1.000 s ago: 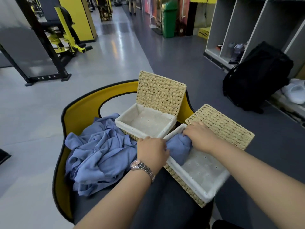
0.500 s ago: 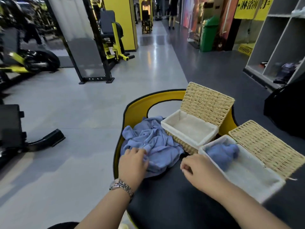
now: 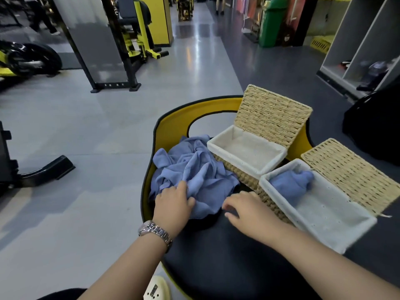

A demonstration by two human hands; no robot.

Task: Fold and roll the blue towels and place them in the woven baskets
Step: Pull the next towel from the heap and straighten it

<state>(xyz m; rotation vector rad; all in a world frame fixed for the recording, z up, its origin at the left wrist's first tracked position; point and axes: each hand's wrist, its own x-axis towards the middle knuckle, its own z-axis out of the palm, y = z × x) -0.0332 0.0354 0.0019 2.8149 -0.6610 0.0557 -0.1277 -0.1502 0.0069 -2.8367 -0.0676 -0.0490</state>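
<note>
Towel-fetching step under way: left hand [image 3: 173, 202] gripping an edge of the crumpled blue towels [image 3: 194, 172] on the bench [image 3: 227, 256]; right hand [image 3: 246, 210] reaching in, grip loose and empty. One rolled towel [image 3: 292, 182] already in the near basket [image 3: 320, 232]; far basket [image 3: 238, 161] empty. Next, probably: pull one towel free, spread flat for folding.

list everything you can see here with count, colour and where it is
towel pile: one heap, blue, crumpled on the bench's far left
rolled towel: 1, blue, in the far end of the near basket
near basket: 1, straw with white liner, lid open, right
far basket: 1, same make, holds no towel, behind it
bench: 1, black pad, yellow edge
bin: 1, green, far right of the aisle
wristwatch: 1, silver, left wrist
left hand: grips the pile's near edge
right hand: open, beside the pile
</note>
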